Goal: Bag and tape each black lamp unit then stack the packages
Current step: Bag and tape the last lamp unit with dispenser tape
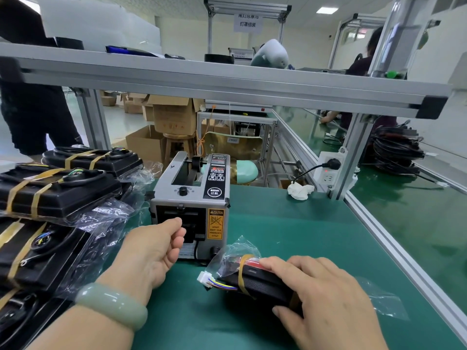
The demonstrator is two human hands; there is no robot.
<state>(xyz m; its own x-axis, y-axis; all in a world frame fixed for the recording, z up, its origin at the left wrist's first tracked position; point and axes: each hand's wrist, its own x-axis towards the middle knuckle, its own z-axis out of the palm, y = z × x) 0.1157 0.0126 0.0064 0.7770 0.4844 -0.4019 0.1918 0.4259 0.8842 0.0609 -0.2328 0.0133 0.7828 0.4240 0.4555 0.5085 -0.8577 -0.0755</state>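
Our left hand (151, 251) reaches forward with the wrist straight and the palm turned inward. Its thumb and forefinger are curled close together right at the outlet slot of the dispenser (192, 198). No tape shows between them, so we cannot tell whether they pinch anything. A pale green bangle (113, 306) sits on that wrist.

Our right hand (326, 294) lies palm-down over the lamp (262, 284). The fingers spread across its top, the forefinger tip reaches the red edge at the far side, and the thumb hooks against the near side, so the hand holds the unit down on the tabletop (278, 223). The lamp is inside a clear bag (235, 253). The bag's loose end bunches up just beyond the fingertips, and more film trails out to the right of the hand. One tan tape band (243, 271) wraps the lamp just left of the fingers. A white plug (203, 277) on coloured wires pokes out towards our left hand.

The dispenser stands just ahead of both hands, nearer the left. To the left of our left arm, taped packages (58, 188) lie stacked, each a black unit in clear film crossed by tan bands.
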